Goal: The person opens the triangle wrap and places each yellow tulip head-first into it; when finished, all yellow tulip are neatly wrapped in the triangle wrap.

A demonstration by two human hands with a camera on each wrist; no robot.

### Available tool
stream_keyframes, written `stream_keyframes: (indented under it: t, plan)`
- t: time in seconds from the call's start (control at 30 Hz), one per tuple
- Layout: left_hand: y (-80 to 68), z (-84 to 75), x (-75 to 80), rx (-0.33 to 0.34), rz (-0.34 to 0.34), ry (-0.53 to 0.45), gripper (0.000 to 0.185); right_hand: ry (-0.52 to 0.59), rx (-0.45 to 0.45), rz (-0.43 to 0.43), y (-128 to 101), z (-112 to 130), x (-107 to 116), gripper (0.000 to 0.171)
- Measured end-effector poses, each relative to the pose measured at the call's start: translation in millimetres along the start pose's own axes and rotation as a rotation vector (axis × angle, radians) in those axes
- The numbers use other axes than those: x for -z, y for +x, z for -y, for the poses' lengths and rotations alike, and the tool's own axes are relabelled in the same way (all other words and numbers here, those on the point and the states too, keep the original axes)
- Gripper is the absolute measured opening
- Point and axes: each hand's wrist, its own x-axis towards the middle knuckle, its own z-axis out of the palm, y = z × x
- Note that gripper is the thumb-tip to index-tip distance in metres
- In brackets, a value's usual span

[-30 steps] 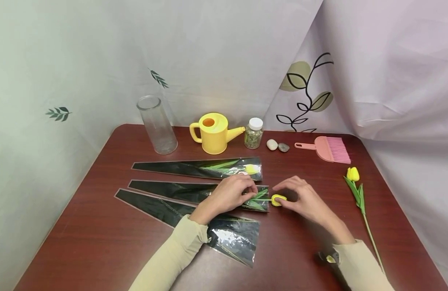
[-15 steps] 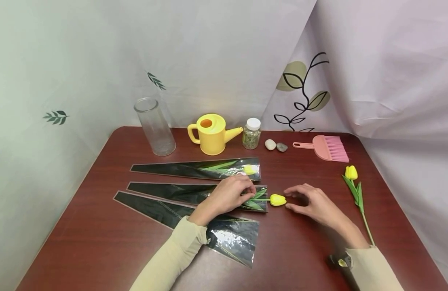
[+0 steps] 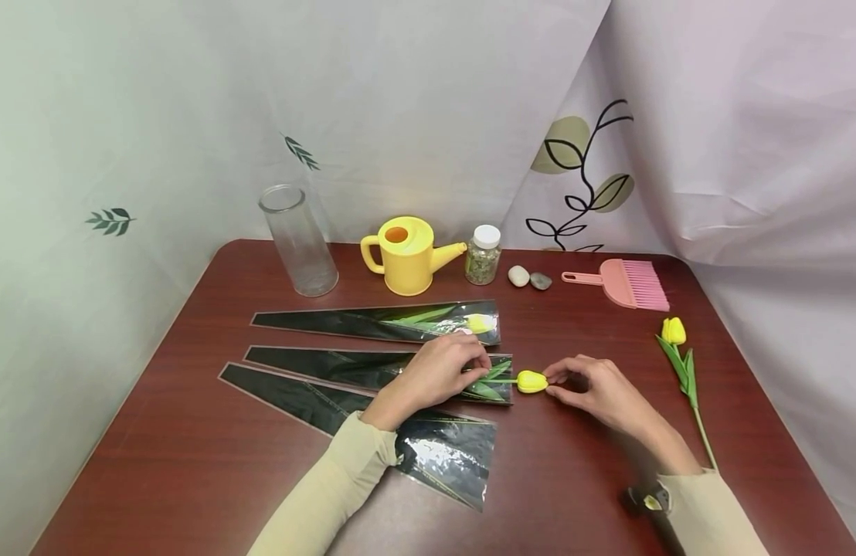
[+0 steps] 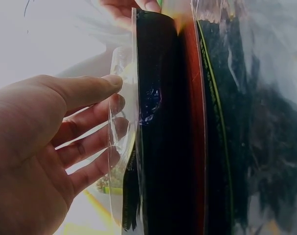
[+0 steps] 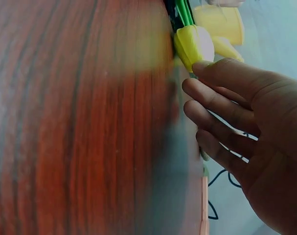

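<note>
A yellow tulip (image 3: 532, 381) lies partway inside the middle clear-and-black flower sleeve (image 3: 317, 361), its bud sticking out past the right end and its green leaves inside. My left hand (image 3: 445, 369) is over that sleeve near its wide end; in the left wrist view, thumb and fingers pinch the clear film (image 4: 117, 66), lifting it from the black backing. My right hand (image 3: 598, 390) pinches the tip of the bud between thumb and index finger. In the right wrist view, its thumb lies against the yellow petals (image 5: 192, 44), the other fingers loosely bent.
Behind lies a sleeve (image 3: 317, 319) holding another tulip; in front is a flat sleeve (image 3: 463, 444). A loose tulip (image 3: 674, 332) lies right. Along the back are a glass vase (image 3: 304, 251), watering can (image 3: 409, 269), jar (image 3: 482, 266), two stones (image 3: 518, 276) and a pink brush (image 3: 617, 283).
My right hand has slid back from over the bud to its right, opened off it, then closed its fingertips on the bud's tip. My left hand has stayed in place.
</note>
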Motion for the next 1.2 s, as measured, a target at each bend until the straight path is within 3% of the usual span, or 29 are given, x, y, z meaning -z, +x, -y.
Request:
stream_keyframes:
  t: [0.6,1.2]
  plan:
    - [0.8,0.9,3.9,0.014,-0.009,0.003,0.005,0.126,0.012,-0.009,27,17,-26,0.015]
    - [0.7,-0.7,6.7,0.021,-0.001,0.002,0.004,0.146,0.060,-0.053,38,21,-36,0.015]
